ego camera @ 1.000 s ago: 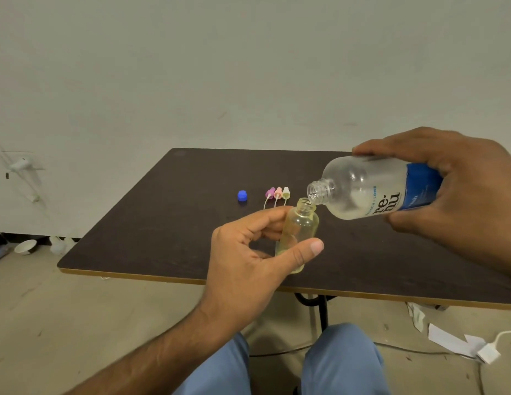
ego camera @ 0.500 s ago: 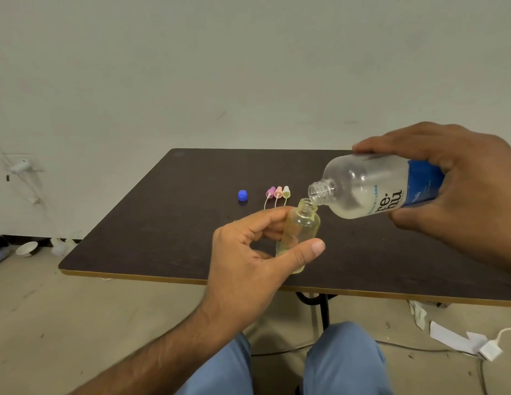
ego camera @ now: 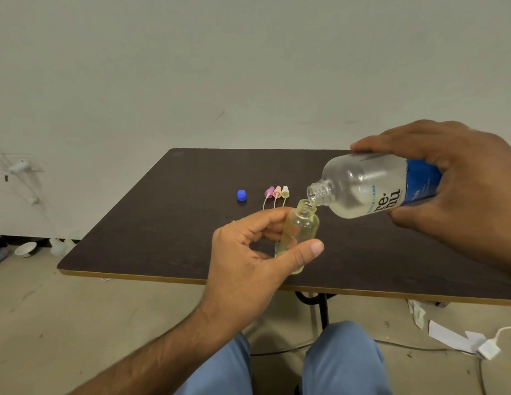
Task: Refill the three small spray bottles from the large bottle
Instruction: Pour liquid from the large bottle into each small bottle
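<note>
- The small spray bottle [ego camera: 301, 232], clear with a yellowish tint and no top on, sits upright in the air just above the near part of the table [ego camera: 168, 223], its open neck up.
- The left hand [ego camera: 248, 263] has it wrapped: thumb across the front low on the bottle, fingers curled round the back, a firm closed hold.
- Right at that neck is the mouth of the large bottle [ego camera: 365, 186], tipped well over so its open threaded neck points down and left, lip just touching or a hair above the small bottle's rim; I cannot tell which.
- The right hand [ego camera: 454, 178] clamps the large bottle round its blue label end, fingers over the top, thumb underneath.
- A little clear liquid pools along the lower side of the large bottle; no stream is plain enough to call.
- Farther back on the table lie three spray tops [ego camera: 277, 193] side by side, purple, pink and pale yellow, thin tubes trailing toward the camera.
- Just left of them, a blue cap [ego camera: 241, 195] stands apart.
- Below the table edge, blue trouser knees [ego camera: 340, 363], and scraps of paper [ego camera: 448, 336] on the floor to the right.
</note>
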